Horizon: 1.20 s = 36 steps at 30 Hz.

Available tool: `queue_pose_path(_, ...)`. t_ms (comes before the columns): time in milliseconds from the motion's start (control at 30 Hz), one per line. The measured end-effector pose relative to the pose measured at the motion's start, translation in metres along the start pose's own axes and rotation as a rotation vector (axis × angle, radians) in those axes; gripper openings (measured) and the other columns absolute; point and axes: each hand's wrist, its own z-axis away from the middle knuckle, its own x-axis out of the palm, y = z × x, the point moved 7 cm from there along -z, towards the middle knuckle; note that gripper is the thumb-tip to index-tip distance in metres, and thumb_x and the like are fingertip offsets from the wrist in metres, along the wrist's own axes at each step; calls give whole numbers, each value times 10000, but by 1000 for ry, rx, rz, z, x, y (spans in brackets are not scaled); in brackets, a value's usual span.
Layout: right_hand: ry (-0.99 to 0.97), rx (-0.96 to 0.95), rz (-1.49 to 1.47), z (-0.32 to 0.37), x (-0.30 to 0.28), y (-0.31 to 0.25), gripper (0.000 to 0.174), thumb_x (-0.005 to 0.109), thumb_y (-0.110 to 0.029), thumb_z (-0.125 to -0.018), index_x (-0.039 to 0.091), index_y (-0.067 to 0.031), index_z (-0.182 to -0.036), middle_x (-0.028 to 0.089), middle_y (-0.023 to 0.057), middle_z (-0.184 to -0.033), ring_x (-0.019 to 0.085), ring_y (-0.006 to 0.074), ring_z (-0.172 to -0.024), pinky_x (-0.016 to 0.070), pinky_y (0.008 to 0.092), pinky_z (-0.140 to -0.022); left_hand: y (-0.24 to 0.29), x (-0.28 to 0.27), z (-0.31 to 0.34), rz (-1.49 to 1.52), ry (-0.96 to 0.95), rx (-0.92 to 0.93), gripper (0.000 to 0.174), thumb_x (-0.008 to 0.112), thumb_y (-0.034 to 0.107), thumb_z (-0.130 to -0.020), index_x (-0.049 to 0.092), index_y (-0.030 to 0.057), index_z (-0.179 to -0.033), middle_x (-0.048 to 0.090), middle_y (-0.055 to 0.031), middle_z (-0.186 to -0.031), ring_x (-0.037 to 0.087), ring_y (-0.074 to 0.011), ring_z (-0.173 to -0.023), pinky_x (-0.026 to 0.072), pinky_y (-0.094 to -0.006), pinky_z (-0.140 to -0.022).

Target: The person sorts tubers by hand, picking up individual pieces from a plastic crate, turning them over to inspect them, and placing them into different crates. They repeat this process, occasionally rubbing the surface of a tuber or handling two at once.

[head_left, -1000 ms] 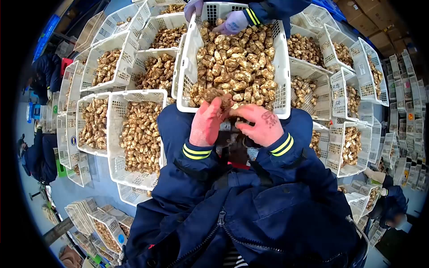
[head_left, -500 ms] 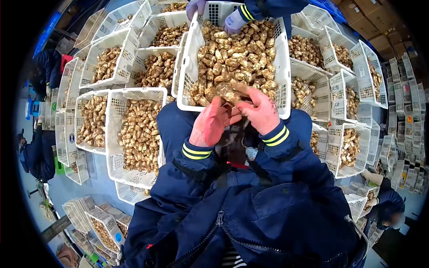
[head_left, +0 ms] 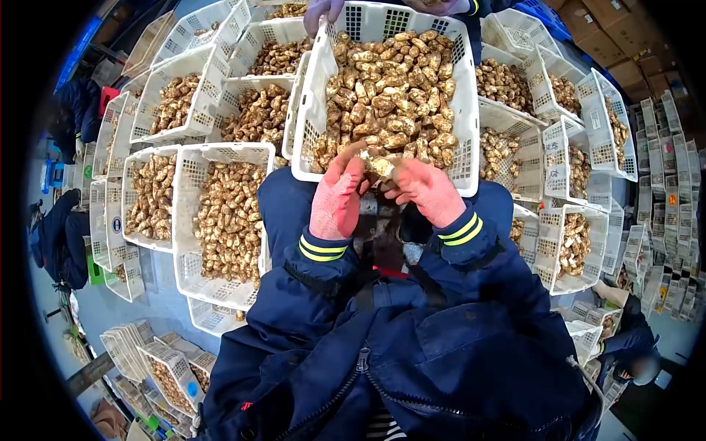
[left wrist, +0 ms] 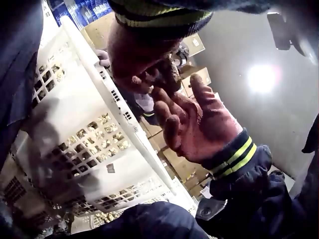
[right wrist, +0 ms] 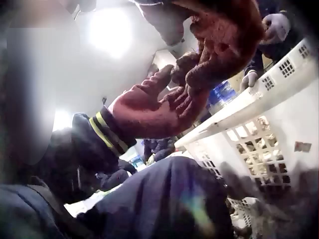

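A knobbly brown tuber with a pale patch is between two pink-gloved hands, above the near rim of a white crate filled with similar tubers. My left hand grips its left side with thumb and fingers. From the right, my right hand pinches it, fingers bent. The left wrist view has the tuber in shadow between my left hand and my right hand, its fingers partly curled. In the right wrist view, fingers of both hands partly cover the tuber.
Another person's purple-gloved hand holds the crate's far left corner. More crates of tubers stand left and right. Stacked crates and cardboard boxes are at the far right. Other people work at both sides.
The tuber has turned, showing a pale patch, and moved slightly nearer my body. My right hand has drawn back from over it. The other person's glove has left the tubers at the crate's far end.
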Motion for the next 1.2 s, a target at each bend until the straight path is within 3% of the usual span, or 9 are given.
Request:
queue_pose_path(100, -12, -16, 496, -3, -4, 0, 466, 588, -375, -868, 534, 23, -1105, 629, 81, -893, 623, 138, -772, 470, 243, -627, -5, -4, 1, 8, -70, 20, 556, 583, 304, -869, 374, 27, -1304, 523, 4, -1082, 454, -75, -850, 362, -273, -805)
queue_pose_path(267, 66, -197, 325, 1, 3, -16, 375, 596, -377, -862, 567, -9, -928, 571, 26, -739, 514, 82, -658, 432, 242, -580, -5, 22, 4, 56, 11, -36, 501, 567, 58, -848, 384, 42, -1315, 510, -13, -1158, 513, -110, -915, 423, -251, -796)
queue_pose_path(500, -79, -69, 66, 2, 9, 2, 452, 583, -469, -847, 538, -18, -835, 575, 26, -722, 544, 93, -616, 438, 234, -537, -4, 29, 8, -27, -63, -118, 497, 628, 155, -824, 444, -7, -1256, 581, -7, -970, 567, -97, -807, 464, -244, -760)
queue_pose_path(567, -33, -86, 63, 4, 7, -4, 365, 610, -376, -849, 541, -19, -819, 579, 24, -698, 553, 102, -592, 436, 232, -510, 0, 34, 7, 138, -258, -32, 406, 638, 129, -830, 504, -6, -1189, 566, -83, -1147, 550, -139, -1009, 444, -293, -859)
queue_pose_path(633, 11, 72, 154, 5, 3, 1, 230, 613, -245, -821, 550, -25, -794, 579, 32, -680, 558, 93, -603, 435, 230, -513, -5, 25, 6, -99, 16, -44, 386, 618, 36, -808, 509, -11, -1175, 608, -38, -1001, 578, -105, -850, 478, -249, -773)
queue_pose_path(933, 200, -256, 407, 8, -6, -18, 271, 583, -98, -810, 611, -28, -1070, 638, 82, -875, 572, 111, -750, 460, 247, -710, 17, 12, 8, -630, 134, 158, 311, 632, 23, -797, 563, 20, -1100, 600, -33, -1055, 547, -92, -935, 432, -237, -826)
queue_pose_path(1033, 274, -217, 338, 7, -22, -12, 204, 582, -143, -830, 641, -43, -998, 637, 51, -805, 561, 101, -690, 461, 254, -647, 14, 14, 8, -603, 102, 150, 308, 630, 29, -797, 565, 24, -1098, 592, -17, -998, 529, -70, -869, 429, -219, -789)
queue_pose_path(1100, 268, -172, 325, 8, -21, -15, 193, 588, -155, -828, 646, -44, -975, 631, 44, -765, 555, 100, -670, 454, 253, -627, 10, 21, 12, -685, 126, -131, 312, 636, 55, -796, 561, 20, -1098, 588, 1, -933, 508, -56, -792, 426, -205, -717)
queue_pose_path(1200, 240, -102, 286, 8, -22, -6, 189, 598, -178, -825, 649, -38, -942, 619, 32, -702, 545, 95, -639, 442, 251, -601, 3, 15, 9, -729, 108, 6, 291, 637, 81, -797, 568, 13, -1071, 576, 24, -845, 473, -43, -697, 405, -198, -613)
